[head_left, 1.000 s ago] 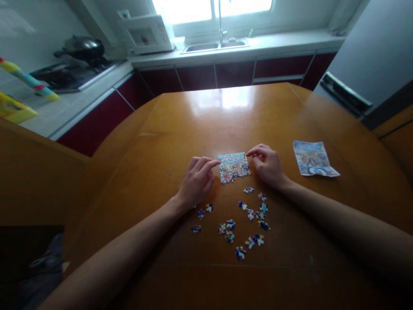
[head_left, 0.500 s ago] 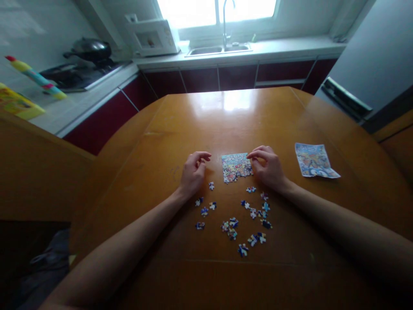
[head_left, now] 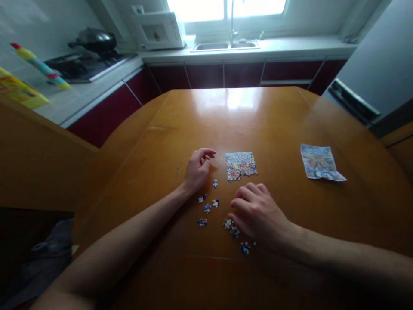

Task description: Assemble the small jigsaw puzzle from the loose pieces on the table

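A small, partly assembled jigsaw (head_left: 241, 165) lies flat in the middle of the wooden table (head_left: 277, 116). My left hand (head_left: 198, 169) rests just left of it, fingers loosely curled, with nothing visible in them. My right hand (head_left: 256, 214) lies palm down below the jigsaw, fingers spread over the loose puzzle pieces (head_left: 232, 227) and covering many of them. A few more loose pieces (head_left: 208, 202) lie uncovered between my two hands.
A printed picture sheet (head_left: 321, 162) lies at the table's right. Behind the table runs a kitchen counter with a sink (head_left: 226, 44), a white microwave (head_left: 159, 30) and a stove with a dark pot (head_left: 95, 41). A grey fridge (head_left: 377, 56) stands at the right.
My right hand left the jigsaw's upper right corner and came down onto the loose pieces. My left hand drew back from the jigsaw's left edge and curled.
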Available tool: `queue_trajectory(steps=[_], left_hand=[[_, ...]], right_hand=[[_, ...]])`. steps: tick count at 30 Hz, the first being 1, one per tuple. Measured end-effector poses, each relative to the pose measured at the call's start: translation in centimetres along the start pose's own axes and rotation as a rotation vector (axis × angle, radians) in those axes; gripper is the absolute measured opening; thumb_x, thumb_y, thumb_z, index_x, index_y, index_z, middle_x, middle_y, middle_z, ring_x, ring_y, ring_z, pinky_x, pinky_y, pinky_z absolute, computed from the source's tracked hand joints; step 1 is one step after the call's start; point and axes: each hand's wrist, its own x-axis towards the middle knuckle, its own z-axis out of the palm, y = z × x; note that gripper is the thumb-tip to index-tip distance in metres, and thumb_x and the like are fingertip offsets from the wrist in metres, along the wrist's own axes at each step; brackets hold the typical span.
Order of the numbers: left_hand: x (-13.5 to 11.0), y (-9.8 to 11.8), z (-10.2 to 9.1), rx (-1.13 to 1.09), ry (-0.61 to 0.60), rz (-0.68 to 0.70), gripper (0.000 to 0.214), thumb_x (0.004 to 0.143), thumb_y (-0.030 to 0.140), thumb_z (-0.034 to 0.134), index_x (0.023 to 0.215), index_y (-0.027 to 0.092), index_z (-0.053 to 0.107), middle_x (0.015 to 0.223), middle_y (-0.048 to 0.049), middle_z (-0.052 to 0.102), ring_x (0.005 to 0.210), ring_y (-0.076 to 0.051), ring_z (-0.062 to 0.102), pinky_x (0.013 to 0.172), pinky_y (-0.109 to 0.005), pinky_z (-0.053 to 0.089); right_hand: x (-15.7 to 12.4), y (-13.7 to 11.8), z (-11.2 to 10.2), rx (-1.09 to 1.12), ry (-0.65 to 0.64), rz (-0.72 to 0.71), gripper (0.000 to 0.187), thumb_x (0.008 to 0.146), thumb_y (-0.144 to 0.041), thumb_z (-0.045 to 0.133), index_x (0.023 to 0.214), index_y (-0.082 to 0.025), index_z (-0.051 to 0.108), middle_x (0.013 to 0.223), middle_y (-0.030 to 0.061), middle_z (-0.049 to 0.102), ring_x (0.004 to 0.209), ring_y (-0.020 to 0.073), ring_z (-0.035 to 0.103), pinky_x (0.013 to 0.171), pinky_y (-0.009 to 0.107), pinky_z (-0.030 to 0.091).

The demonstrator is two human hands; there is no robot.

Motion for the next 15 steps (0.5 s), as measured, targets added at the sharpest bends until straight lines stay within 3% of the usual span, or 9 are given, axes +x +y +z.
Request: queue_trajectory(steps=[7,15], left_hand=[[0.0,0.1,0.1,0.034,-0.001,0.032,0.028,0.085,0.005,0.049,0.101,0.019,0.067,0.091,-0.0038,0.067,0.084,-0.017,0.06,0.072,-0.032,0.046],[0.0,0.2,0.1,0.056,-0.005,0.067,0.028,0.084,0.004,0.049,0.1,0.019,0.066,0.091,-0.0037,0.068,0.085,-0.018,0.059,0.072,-0.032,0.047]], right_hand=[[-1.0,-1.6,1.5,-0.101,-0.132,0.015,0.023,0.082,-0.04,0.076,0.085,-0.02,0.064,0.095,0.0071,0.064,0.093,0.0265,0.052,0.083,0.04,0.034],[-1.1,-1.9,2.7,-0.063,-0.189,0.023,0.006,0.089,-0.025,0.064,0.089,-0.02,0.061,0.097,0.0081,0.062,0.092,0.0255,0.048,0.081,0.04,0.032]])
